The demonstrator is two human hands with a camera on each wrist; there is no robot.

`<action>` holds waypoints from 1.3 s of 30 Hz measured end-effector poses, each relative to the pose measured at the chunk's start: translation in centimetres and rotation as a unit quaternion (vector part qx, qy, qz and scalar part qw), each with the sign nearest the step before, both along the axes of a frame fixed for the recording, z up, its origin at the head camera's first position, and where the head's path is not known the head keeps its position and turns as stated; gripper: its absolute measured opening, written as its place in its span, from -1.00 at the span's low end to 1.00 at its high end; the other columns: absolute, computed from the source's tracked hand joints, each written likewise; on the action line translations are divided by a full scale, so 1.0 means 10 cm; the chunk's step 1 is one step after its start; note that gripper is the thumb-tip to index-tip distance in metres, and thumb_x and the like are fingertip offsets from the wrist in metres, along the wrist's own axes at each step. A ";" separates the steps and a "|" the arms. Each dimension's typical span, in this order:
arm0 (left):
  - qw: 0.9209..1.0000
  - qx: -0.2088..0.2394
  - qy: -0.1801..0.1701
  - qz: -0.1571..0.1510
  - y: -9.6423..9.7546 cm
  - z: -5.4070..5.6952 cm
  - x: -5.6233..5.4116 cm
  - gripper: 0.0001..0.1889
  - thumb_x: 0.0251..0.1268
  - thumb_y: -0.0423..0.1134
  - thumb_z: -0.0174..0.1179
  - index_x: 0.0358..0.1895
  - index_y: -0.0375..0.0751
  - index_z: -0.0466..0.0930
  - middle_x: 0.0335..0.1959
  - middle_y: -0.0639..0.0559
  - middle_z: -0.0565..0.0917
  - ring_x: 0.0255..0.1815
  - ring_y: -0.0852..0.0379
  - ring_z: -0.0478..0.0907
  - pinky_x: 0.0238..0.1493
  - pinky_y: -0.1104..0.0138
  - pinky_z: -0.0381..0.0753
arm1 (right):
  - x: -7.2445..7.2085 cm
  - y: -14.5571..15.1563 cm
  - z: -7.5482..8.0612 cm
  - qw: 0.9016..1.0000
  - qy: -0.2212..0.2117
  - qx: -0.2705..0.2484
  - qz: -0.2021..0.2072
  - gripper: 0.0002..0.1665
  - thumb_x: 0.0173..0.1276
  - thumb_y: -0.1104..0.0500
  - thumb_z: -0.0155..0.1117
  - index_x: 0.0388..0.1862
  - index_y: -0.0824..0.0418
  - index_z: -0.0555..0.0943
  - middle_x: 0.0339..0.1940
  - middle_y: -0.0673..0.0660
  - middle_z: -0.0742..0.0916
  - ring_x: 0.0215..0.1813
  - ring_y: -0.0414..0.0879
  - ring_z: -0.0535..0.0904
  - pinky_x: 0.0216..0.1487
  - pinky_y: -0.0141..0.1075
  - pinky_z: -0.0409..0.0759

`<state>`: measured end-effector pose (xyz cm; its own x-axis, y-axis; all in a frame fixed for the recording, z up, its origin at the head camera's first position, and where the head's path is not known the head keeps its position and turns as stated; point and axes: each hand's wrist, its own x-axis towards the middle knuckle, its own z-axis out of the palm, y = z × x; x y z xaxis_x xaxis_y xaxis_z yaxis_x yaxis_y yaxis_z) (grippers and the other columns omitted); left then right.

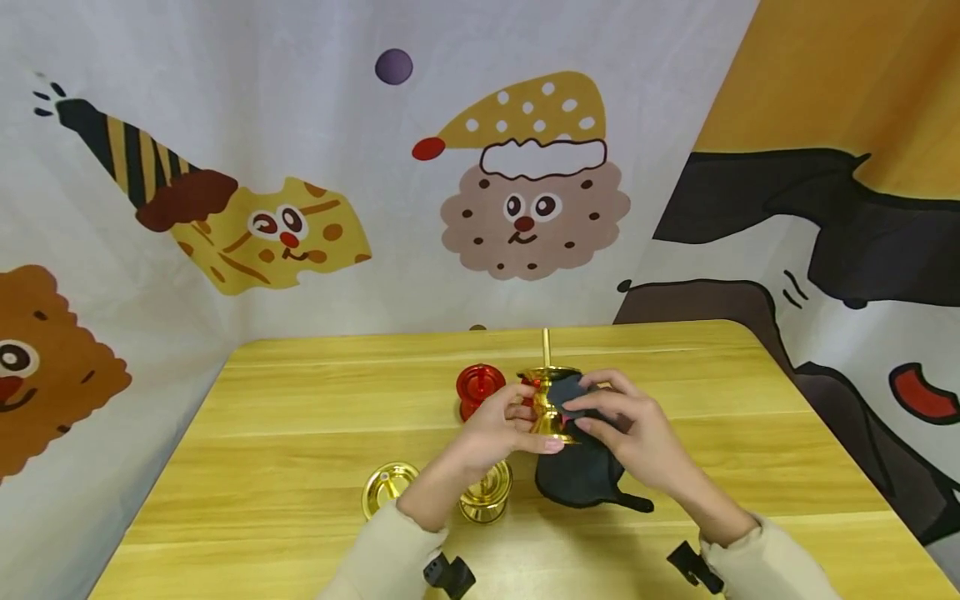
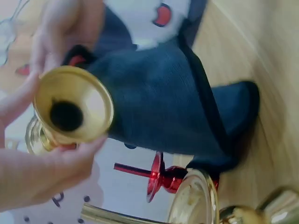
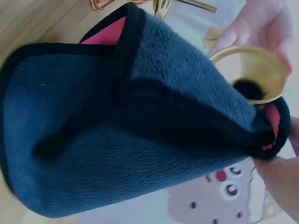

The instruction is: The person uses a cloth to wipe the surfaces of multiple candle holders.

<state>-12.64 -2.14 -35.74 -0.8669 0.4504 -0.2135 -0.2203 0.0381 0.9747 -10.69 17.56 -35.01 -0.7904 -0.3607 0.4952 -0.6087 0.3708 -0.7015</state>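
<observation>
Above the middle of the table my left hand [image 1: 487,433] grips a shiny gold candlestick [image 1: 546,423] around its narrow waist. The candlestick stands roughly upright, its thin stem pointing up; in the left wrist view its hollow base [image 2: 96,107] faces the camera. My right hand [image 1: 633,425] pinches a dark blue-grey cloth [image 1: 576,479] against the candlestick's side. This cloth has black edging and a pink-red underside, and most of it hangs down below both hands. In the right wrist view, the draped cloth [image 3: 84,158] hides much of the scene.
A red candlestick [image 1: 480,385] stands behind my left hand. Another gold candlestick [image 1: 486,500] stands in front, and a further gold piece [image 1: 390,482] lies to its left, partly behind the forearm. A printed curtain [image 1: 315,100] hangs beyond the wooden table [image 1: 300,417].
</observation>
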 end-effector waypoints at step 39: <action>0.997 -0.053 0.043 -0.021 -0.02 0.05 0.06 -0.22 -0.05 -0.36 0.39 0.29 -0.37 0.20 -0.06 -0.12 0.44 -0.09 0.00 0.38 -0.15 0.27 0.51 | 0.07 0.01 -0.01 0.998 -0.033 -0.031 0.031 -0.68 0.07 0.54 0.25 -0.20 0.28 0.63 -0.03 0.18 0.48 -0.11 -0.21 0.45 -0.24 -0.47 0.54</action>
<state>-11.99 -2.36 -35.28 -0.8649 0.4653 -0.1882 -0.1328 0.1494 0.9798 -9.97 17.69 -35.15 -0.7992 -0.3798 0.4659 -0.5808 0.2883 -0.7613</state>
